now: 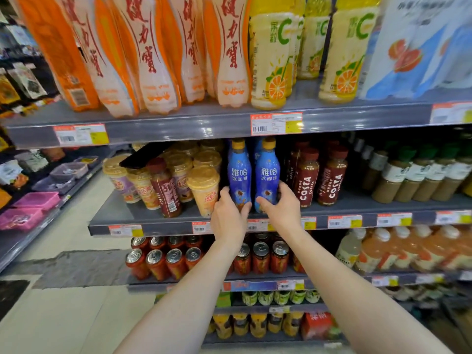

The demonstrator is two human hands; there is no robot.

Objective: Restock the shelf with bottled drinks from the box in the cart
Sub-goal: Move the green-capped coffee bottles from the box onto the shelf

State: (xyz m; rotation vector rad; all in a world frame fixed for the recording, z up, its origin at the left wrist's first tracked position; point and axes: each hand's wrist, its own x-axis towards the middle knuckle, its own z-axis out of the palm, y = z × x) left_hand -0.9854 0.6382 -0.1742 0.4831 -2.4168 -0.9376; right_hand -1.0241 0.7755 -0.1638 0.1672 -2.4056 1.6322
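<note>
Mid-shelf [163,227]: L grip [228,218] curled round left blue bottle [238,175], R grip [279,208] round right blue bottle [267,175]

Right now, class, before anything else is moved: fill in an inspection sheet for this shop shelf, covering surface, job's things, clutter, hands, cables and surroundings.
Surface: grey metal shelf, price tags along its front edge.
Job's things: left blue plastic bottle with gold cap and right blue plastic bottle with gold cap, upright, side by side.
Clutter: one dark red coffee bottle stands among the gold-lidded cups.
Hands: left hand grips the left bottle; right hand grips the right bottle.
Cables: nothing seen.
Surroundings: orange-and-white bottles above, red cans below, pale floor at left.
</note>
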